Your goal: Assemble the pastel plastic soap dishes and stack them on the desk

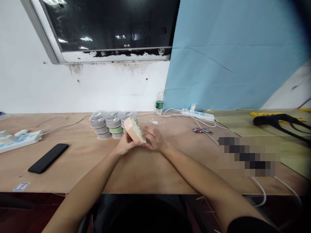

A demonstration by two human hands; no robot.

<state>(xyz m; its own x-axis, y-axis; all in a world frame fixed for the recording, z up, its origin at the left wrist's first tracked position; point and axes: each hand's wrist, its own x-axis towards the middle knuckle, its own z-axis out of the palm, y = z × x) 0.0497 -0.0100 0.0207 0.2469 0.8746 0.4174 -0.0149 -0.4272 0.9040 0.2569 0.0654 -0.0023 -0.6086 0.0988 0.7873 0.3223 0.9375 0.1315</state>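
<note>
Both of my hands hold a peach-coloured round case (134, 129) with a scalloped pale rim, tilted on its edge above the wooden table (80, 161). My left hand (125, 145) grips it from below and the left, fingers closed on it. My right hand (153, 137) presses against its right side, fingers curled round it. Just behind the case stand stacks of round grey-lidded containers (109, 124), some with green or white bases.
A black phone (48, 158) lies at the left, with a white power strip (18, 139) beyond it. A clear lid (156, 121), a small bottle (159, 102), another power strip (198, 115) with cables and a black-and-yellow tool (279, 120) sit at the back and right.
</note>
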